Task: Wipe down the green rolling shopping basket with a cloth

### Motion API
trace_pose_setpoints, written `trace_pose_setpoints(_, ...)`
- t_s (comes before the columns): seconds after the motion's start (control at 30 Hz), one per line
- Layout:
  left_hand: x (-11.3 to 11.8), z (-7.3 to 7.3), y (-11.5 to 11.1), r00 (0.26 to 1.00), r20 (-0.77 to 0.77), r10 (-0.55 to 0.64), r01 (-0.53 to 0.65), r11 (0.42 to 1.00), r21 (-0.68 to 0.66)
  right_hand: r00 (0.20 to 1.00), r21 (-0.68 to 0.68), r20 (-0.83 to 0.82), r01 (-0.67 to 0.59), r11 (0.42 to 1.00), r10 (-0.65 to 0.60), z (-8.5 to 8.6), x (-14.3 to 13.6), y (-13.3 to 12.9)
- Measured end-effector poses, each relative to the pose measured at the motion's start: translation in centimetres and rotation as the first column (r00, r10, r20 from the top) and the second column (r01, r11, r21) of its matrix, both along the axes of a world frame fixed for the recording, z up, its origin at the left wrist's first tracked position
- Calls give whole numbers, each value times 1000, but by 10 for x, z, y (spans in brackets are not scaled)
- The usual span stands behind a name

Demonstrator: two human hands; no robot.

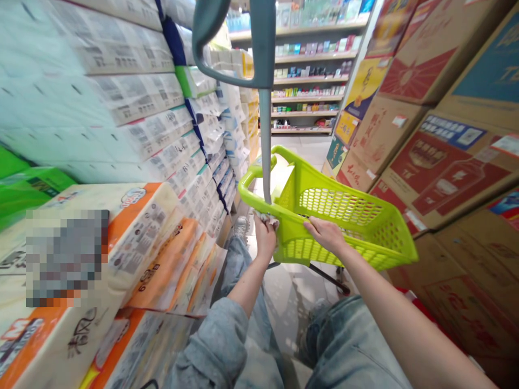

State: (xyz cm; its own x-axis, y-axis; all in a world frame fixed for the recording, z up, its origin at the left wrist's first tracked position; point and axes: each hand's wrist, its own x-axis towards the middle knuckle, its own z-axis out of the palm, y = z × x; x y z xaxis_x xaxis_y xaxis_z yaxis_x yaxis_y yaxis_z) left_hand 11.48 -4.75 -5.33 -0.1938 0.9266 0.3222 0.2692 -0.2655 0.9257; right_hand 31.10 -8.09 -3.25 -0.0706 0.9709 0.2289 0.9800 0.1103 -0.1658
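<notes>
A lime-green plastic shopping basket cart (344, 197) stands in front of me, with a grey pole (265, 140) rising at its near left corner to a grey handle (261, 43). Against the cart's near side below the pole, my left hand (265, 235) presses a crumpled whitish cloth or tissue (265, 218), its fingers closed on it. My right hand (324, 234) rests on the near rim of the basket, fingers curled over the edge.
Stacked tissue packs (150, 97) line the left, with a pixelated flat object (67, 254) on the nearest pack. Cardboard cartons (450, 167) rise on the right. Shelves of small boxes (310, 78) stand at the aisle's far end, beyond a tiled floor (302, 141).
</notes>
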Motion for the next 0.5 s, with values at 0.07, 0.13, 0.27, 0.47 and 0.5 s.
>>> trace_pose_setpoints(0.07,5,-5,0,999,40,-21,21,1000,-3,1000,5,2,5,1000,-5,-2,1,0)
trace_pose_setpoints(0.13,8,-16,-1,994,93,-56,59,998,-25,1000,9,5,7,1000,-7,-3,2,0)
trace_pose_setpoints(0.27,10,-54,-3,977,192,-97,118,988,-102,1000,20,11,6,1000,-6,-4,3,1)
trace_pose_setpoints(0.47,13,-95,-7,971,220,-97,157,949,-275,999,25,34,24,999,-25,-5,2,1)
trace_pose_setpoints(0.5,13,-93,-8,974,213,-75,135,949,-286,999,26,36,20,999,-21,-6,2,1)
